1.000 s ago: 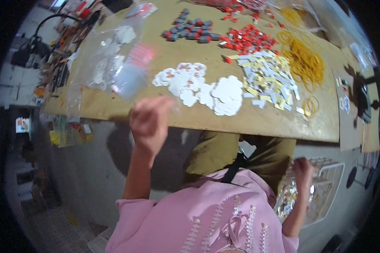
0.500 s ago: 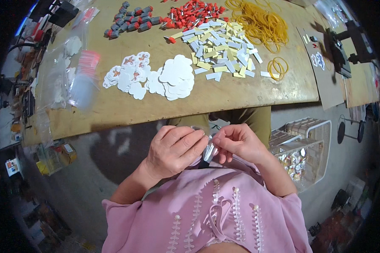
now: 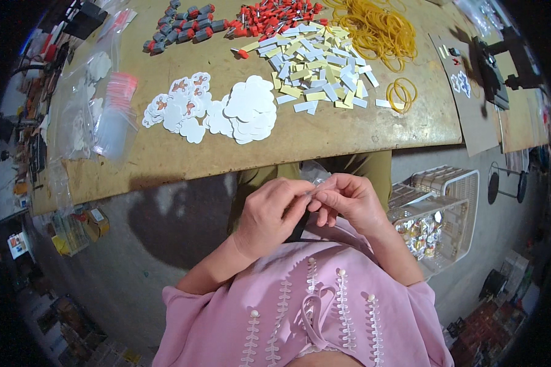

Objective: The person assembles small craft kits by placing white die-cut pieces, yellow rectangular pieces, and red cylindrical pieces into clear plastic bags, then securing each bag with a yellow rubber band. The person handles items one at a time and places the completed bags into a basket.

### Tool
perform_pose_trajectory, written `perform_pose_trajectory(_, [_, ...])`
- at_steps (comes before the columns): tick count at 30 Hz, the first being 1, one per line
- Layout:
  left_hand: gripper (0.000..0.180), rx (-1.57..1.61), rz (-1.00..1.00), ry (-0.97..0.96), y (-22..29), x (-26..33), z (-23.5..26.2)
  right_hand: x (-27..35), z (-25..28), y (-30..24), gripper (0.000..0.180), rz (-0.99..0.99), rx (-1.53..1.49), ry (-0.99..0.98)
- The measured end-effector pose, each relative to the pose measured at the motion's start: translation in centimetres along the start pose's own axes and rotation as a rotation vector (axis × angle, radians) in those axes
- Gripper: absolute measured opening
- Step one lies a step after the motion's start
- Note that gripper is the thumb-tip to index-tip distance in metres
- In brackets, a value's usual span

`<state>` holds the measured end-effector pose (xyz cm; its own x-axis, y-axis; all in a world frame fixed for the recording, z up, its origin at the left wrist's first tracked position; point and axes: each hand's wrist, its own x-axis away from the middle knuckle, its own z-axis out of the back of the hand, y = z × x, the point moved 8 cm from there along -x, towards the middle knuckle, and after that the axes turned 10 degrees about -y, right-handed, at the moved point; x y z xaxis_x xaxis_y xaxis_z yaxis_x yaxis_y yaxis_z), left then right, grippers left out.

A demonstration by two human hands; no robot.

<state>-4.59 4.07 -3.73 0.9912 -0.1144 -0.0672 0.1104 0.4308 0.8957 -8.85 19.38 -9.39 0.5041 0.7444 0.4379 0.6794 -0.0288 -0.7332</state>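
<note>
Light falling from above and seemingly from the right leaves the tabletop (image 3: 324,137) and the white cutouts (image 3: 251,110) bright, while the floor (image 3: 113,263) stays dim, with a broad dark shadow (image 3: 177,220) to the left. The left hand (image 3: 266,214) and right hand (image 3: 352,202) look fairly crisp, though the clear plastic (image 3: 314,171) between them is hard to make out, and glare speckles the silvery packets (image 3: 423,235). Fisheye distortion bends the table's edges, and the outer surroundings turn soft, grainy and murky before fading into black corners.
</note>
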Motion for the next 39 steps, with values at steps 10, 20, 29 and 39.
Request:
perform_pose_trajectory(10, [0.027, -0.037, -0.082, 0.026, 0.1, -0.7, -0.3, 0.1, 1.0, 0.8, 0.020, 0.086, 0.148, 0.070])
perform_pose_trajectory(20, [0.018, 0.054, 0.033, -0.008, -1.8, -0.7, -0.5, -0.1, 0.5, 0.5, 0.018, 0.099, 0.167, 0.107])
perform_pose_trajectory(29, [0.018, -0.118, 0.001, 0.047, -1.5, -0.6, -0.5, -0.7, 0.7, 0.3, 0.026, 0.125, 0.289, 0.222])
perform_pose_trajectory(39, [0.011, -0.175, 0.054, 0.111, -1.4, -0.9, 0.4, -0.1, 0.0, 1.3, 0.027, -0.067, 0.344, 0.125])
